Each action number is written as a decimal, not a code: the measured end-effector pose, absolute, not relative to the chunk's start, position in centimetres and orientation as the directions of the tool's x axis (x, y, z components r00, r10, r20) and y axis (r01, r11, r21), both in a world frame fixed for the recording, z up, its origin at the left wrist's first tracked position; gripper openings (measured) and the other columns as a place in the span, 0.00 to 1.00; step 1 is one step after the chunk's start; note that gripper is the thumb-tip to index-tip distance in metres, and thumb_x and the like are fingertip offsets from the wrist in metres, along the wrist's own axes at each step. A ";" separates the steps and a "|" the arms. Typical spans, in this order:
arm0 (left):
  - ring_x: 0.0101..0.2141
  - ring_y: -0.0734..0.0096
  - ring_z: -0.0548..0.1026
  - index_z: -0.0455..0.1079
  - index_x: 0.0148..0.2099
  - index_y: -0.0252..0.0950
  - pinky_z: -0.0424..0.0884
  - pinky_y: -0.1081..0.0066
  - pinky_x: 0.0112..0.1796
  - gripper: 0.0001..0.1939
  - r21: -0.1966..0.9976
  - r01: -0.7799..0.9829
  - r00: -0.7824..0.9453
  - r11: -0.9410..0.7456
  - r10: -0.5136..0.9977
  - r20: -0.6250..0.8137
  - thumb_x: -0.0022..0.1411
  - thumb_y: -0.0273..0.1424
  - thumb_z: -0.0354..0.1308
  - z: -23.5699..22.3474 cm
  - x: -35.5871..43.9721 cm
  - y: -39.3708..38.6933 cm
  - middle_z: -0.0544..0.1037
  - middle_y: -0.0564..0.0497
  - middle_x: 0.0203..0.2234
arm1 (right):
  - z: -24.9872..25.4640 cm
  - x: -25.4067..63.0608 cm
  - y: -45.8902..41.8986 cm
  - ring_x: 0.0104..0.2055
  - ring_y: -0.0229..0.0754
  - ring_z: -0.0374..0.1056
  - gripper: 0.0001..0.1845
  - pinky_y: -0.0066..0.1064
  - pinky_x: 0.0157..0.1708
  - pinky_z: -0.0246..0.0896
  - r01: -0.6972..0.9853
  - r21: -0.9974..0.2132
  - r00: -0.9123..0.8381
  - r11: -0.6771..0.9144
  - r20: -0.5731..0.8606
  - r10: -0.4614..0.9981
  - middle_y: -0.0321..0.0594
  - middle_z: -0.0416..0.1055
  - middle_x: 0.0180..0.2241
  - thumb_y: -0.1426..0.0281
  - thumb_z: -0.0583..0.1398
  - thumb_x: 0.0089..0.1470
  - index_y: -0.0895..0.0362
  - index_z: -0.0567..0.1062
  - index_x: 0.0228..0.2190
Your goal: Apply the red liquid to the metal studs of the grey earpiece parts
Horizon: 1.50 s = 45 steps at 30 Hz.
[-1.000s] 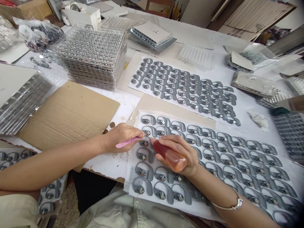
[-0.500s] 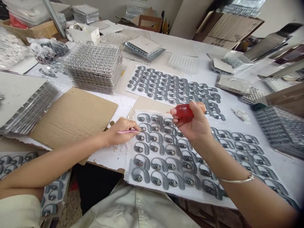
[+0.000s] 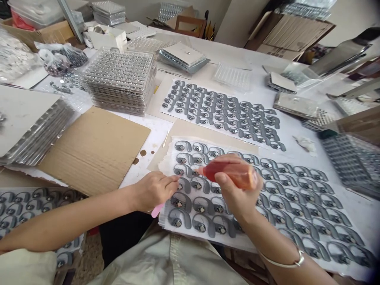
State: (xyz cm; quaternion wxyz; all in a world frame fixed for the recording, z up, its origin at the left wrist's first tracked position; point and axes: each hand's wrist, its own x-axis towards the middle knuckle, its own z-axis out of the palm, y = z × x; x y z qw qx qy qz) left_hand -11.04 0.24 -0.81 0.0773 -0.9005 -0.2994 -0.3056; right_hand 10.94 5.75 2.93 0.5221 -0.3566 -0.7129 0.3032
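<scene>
My right hand (image 3: pixel 242 194) is wrapped around a red squeeze bottle (image 3: pixel 228 174), tilted with its narrow tip pointing left, just over the white sheet (image 3: pixel 166 221). Rows of grey hook-shaped pieces (image 3: pixel 213 223), each with a shiny faceted round part, lie on that sheet. At the sheet's left edge, my left hand (image 3: pixel 158 192) has its fingers pinched together. A slim pink tool (image 3: pixel 157 209) is held in it; only the rounded end shows below the hand, and the rest is hidden. Its fingertips are close to the leftmost column, near the bottle's tip.
A second sheet of hook pieces (image 3: pixel 219 107) lies behind. Brown cardboard (image 3: pixel 97 146) covers the left side, beside a stack of clear trays (image 3: pixel 118 79). Another tray stack (image 3: pixel 29 126) stands at far left. Packed trays (image 3: pixel 350 158) are at right; a cotton swab (image 3: pixel 165 138) lies mid-table.
My right hand has lowered the red bottle toward the front sheet, bringing its tip down to the left columns. My left hand has moved down and slightly right, turning the pink tool downward.
</scene>
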 end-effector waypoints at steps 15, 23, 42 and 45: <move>0.24 0.64 0.77 0.70 0.36 0.25 0.71 0.67 0.20 0.05 -0.102 0.651 0.649 -0.752 0.482 0.588 0.61 0.22 0.54 -1.4 -10.1 -0.4 0.79 0.32 0.38 | 1.6 9.6 5.7 0.32 0.44 0.69 0.11 0.36 0.32 0.68 0.309 -0.603 -0.412 0.736 0.612 0.675 0.40 0.73 0.31 0.63 0.64 0.55 0.56 0.74 0.37; 0.23 0.66 0.77 0.71 0.36 0.26 0.72 0.68 0.21 0.08 -0.077 0.660 0.628 -0.747 0.492 0.603 0.62 0.22 0.51 -1.1 -10.1 -0.3 0.80 0.34 0.38 | 1.4 9.5 5.8 0.32 0.44 0.69 0.11 0.36 0.32 0.68 0.312 -0.599 -0.426 0.737 0.605 0.672 0.41 0.72 0.32 0.64 0.64 0.55 0.56 0.73 0.38; 0.25 0.66 0.76 0.71 0.37 0.26 0.71 0.68 0.22 0.06 -0.087 0.669 0.636 -0.738 0.508 0.582 0.62 0.22 0.53 -1.4 -10.1 -0.5 0.80 0.34 0.39 | 1.2 9.6 5.8 0.33 0.44 0.69 0.10 0.35 0.33 0.67 0.313 -0.584 -0.410 0.749 0.629 0.661 0.41 0.72 0.32 0.67 0.64 0.55 0.57 0.73 0.38; 0.24 0.67 0.76 0.71 0.37 0.26 0.70 0.68 0.22 0.06 -0.095 0.666 0.644 -0.740 0.507 0.573 0.61 0.22 0.53 -1.4 -10.1 -0.5 0.80 0.34 0.40 | 1.2 9.6 5.8 0.33 0.44 0.69 0.10 0.35 0.33 0.67 0.317 -0.577 -0.399 0.753 0.639 0.658 0.41 0.72 0.32 0.66 0.64 0.55 0.57 0.73 0.38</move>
